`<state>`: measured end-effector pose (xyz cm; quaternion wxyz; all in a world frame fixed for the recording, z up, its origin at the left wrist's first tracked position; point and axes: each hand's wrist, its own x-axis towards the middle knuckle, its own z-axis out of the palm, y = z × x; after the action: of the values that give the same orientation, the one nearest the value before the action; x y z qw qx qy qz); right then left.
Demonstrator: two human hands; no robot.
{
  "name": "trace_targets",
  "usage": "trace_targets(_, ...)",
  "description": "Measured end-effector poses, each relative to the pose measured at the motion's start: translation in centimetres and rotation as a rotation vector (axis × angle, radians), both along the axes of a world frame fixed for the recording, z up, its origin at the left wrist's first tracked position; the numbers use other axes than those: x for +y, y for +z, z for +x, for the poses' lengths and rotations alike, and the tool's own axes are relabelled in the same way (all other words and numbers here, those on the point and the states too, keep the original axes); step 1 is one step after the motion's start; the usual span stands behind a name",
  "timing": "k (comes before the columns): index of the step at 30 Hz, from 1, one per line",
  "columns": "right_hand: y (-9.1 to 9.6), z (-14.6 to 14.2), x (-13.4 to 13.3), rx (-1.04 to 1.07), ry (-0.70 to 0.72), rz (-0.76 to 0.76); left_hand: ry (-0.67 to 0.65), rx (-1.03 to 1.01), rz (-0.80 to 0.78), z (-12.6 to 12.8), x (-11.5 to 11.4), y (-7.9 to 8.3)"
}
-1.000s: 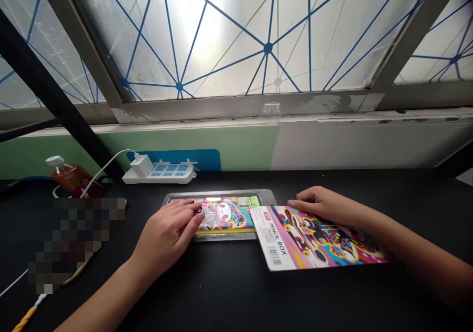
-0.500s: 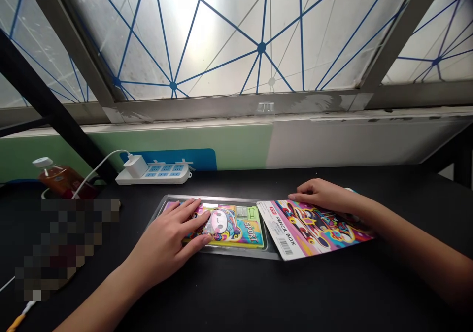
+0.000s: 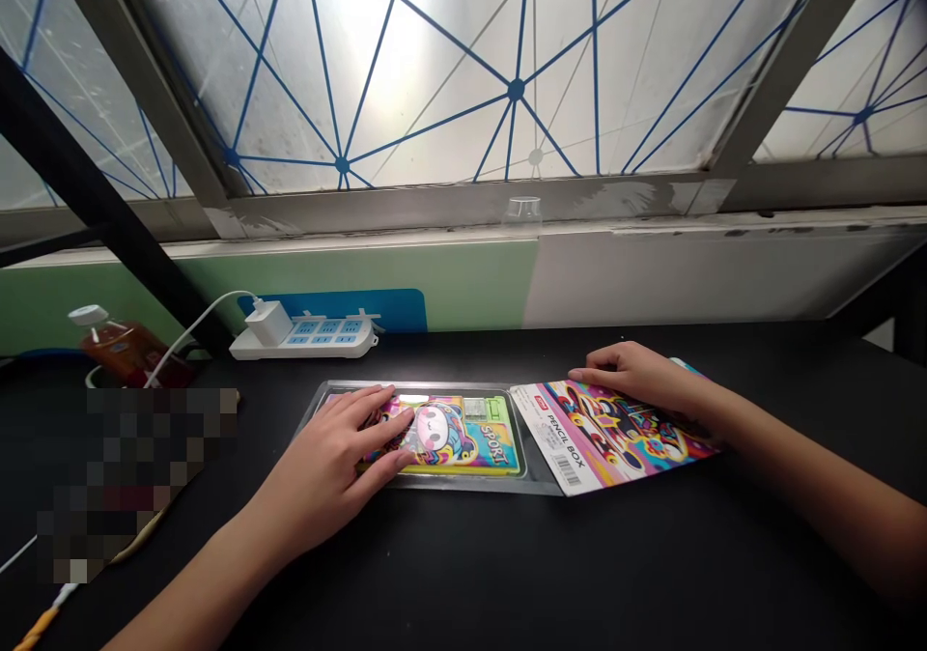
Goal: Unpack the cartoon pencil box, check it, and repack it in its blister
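Packaging stage, as judged from the layout: pencil case (image 3: pixel 463 436), printed "SPORT" with a cartoon face, lies in a clear plastic tray (image 3: pixel 463 483) at mid-desk. Card sleeve (image 3: pixel 615 438), printed "PENCIL BOX" with a barcode, lies to the right, its left edge against or slightly over the tray's right rim; glare and the shallow view prevent a firm call.

Left hand (image 3: pixel 325 463) lies flat on the left half of the case, fingers spread and extended, wrist low, forearm angled in from lower left. It is open, pressing or resting rather than grasping. Right hand (image 3: pixel 637 381) lies across the sleeve's upper edge, fingers slightly curled and pointing left, forearm coming in from the right. Thumb is hidden, so a pinch on the card cannot be confirmed.

Judgement: case and sleeve are both on the black desk (image 3: pixel 652 554), and neither is lifted. Moving the sleeve over the tray would call for a firm hold on the card. Raising the case would require fingers under its edge, since the left hand lies on top.
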<state>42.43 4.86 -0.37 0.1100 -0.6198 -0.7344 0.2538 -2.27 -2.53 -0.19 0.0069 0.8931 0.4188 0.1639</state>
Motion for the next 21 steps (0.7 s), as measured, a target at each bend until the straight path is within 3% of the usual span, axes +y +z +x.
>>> trace_targets(9,0.5,-0.7,-0.4,-0.017,-0.068,0.053,0.01,-0.016,-0.005,0.0,-0.4,-0.2)
trace_targets(21,1.6,-5.2,-2.6,-0.079,-0.095,0.136,-0.036,0.025,-0.05,2.0,-1.8,0.0)
